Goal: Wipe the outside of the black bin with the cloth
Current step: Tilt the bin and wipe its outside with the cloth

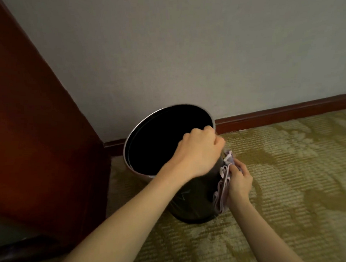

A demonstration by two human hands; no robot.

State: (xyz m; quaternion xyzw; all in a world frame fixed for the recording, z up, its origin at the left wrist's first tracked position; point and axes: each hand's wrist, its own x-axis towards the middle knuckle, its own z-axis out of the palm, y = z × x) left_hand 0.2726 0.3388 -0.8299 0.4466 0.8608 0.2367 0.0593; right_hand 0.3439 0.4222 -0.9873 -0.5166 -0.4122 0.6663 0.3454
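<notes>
The black bin (195,199), round with a silver rim, stands on the carpet and leans toward the wall corner. My left hand (197,151) grips its rim at the right side, fingers curled over the edge. A folded pale lilac cloth (223,184) is pressed flat against the bin's right outer wall. My right hand (239,181) holds that cloth against the wall, below my left hand. The bin's inside is dark and I cannot see its bottom.
A dark red wooden cabinet (38,144) stands close on the bin's left. A pale wall (191,52) with a red-brown skirting board (288,111) runs behind it. Patterned green-gold carpet (284,195) spreads to the right and front.
</notes>
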